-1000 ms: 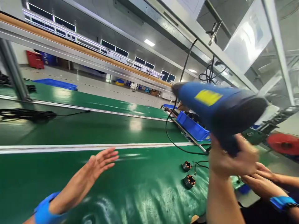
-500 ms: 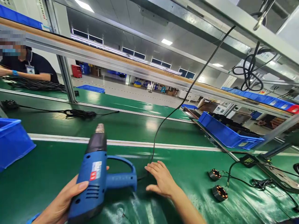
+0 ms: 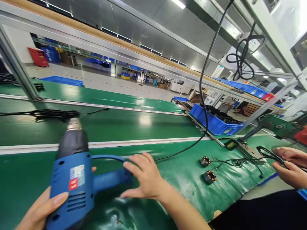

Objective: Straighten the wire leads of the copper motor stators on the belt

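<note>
Right now the heat gun [image 3: 72, 182] sits low at 7 o'clock over the green belt [image 3: 144, 127], nozzle toward 12. The left hand [image 3: 40, 210] is clasped round its body, and the right hand [image 3: 144, 177] rests spread on the handle, not closed. Two small motors [image 3: 209, 176] at 3 o'clock lie untouched, so heating seems not yet begun.

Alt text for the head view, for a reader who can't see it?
The left hand grips a blue heat gun by its body over a green bench, while the right hand rests open against its handle. Two motor stators lie to the right, near another person's hands holding black cable.
</note>
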The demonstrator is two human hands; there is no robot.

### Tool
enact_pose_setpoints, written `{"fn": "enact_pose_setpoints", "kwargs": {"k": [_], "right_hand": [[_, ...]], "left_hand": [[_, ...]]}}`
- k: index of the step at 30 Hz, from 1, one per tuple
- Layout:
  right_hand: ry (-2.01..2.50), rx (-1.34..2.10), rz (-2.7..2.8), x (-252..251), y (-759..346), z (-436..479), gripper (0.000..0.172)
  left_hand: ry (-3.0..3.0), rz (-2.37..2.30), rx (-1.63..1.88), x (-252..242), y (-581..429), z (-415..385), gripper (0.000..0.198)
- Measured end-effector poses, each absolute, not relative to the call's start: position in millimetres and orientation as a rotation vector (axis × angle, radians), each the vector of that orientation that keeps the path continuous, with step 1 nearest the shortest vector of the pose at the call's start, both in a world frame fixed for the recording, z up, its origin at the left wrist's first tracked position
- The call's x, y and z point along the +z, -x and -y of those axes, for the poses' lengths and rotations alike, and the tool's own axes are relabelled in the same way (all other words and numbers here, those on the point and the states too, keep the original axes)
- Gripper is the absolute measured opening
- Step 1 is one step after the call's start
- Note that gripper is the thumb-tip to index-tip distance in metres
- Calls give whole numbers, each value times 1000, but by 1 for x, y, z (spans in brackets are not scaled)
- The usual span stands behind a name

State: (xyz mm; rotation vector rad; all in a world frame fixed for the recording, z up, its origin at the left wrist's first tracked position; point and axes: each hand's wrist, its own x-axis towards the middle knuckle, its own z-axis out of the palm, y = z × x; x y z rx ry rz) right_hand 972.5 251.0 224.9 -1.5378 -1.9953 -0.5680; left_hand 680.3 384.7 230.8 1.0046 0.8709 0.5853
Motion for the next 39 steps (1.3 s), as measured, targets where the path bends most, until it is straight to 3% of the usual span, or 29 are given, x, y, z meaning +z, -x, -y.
{"fn": "enact_pose_setpoints", "kwargs": {"k": [3, 9, 12, 16, 21, 24, 27, 30, 33, 36, 39], "right_hand": [[1422, -655, 2065, 226, -941, -268, 67], [1303, -1044, 1858, 267, -951, -284, 51], [1283, -1255, 1742, 327, -967, -285, 50], [1513, -1396, 1580, 444, -988, -296, 47], [1948, -1212, 1407, 583, -1003, -348, 46], [2086, -1228, 1322, 628, -1030, -391, 65], [2062, -1270, 1342, 653, -1086, -429, 67], [2058, -1227, 1421, 658, -1135, -449, 63], [1755, -1390, 1525, 631, -1128, -449, 53], [1489, -1477, 1459, 559, -1062, -453, 50], [1520, -1079, 1766, 452, -989, -490, 43]], "left_hand": [[-982, -782, 661, 259, -710, -360, 91], [-983, -480, 775, 302, -726, -358, 107], [-1150, -471, 816, 287, -724, -376, 94], [-1658, -575, 584, 234, -724, -395, 64], [-2347, -480, 169, 195, -713, -394, 72], [-2555, -383, -21, 184, -706, -395, 77], [-2766, -212, 128, 158, -705, -402, 58], [-2961, -126, 504, 123, -709, -408, 35], [-3011, -93, 742, 98, -713, -408, 32], [-2996, -101, 821, 85, -717, -405, 33], [-2965, -80, 806, 73, -723, -404, 37]]}}
